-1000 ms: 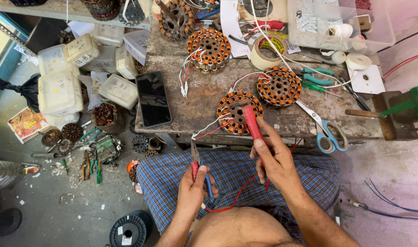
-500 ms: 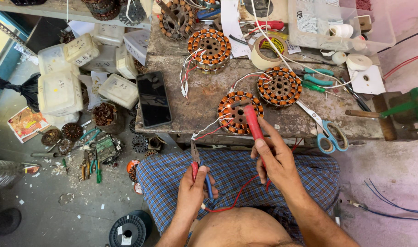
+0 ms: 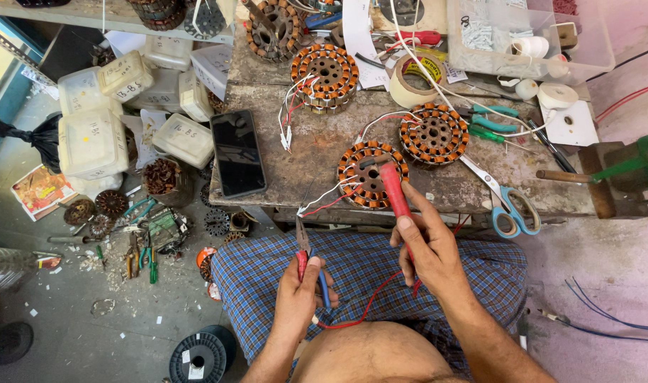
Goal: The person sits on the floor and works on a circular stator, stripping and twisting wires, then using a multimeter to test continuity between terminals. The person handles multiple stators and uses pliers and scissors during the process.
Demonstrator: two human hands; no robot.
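My right hand grips a red-handled tool whose tip rests on a copper-wound stator at the workbench's front edge. My left hand holds small pliers with red and blue handles over my checked lap; their jaws point up toward the white and red wire leads hanging from that stator. A thin red wire loops across my lap between the hands. Two more wound stators lie farther back on the bench.
A black phone lies at the bench's left end. Blue-handled scissors, tape rolls, green-handled pliers and a clear plastic box crowd the right. White plastic tubs, scrap stators and hand tools litter the floor on the left.
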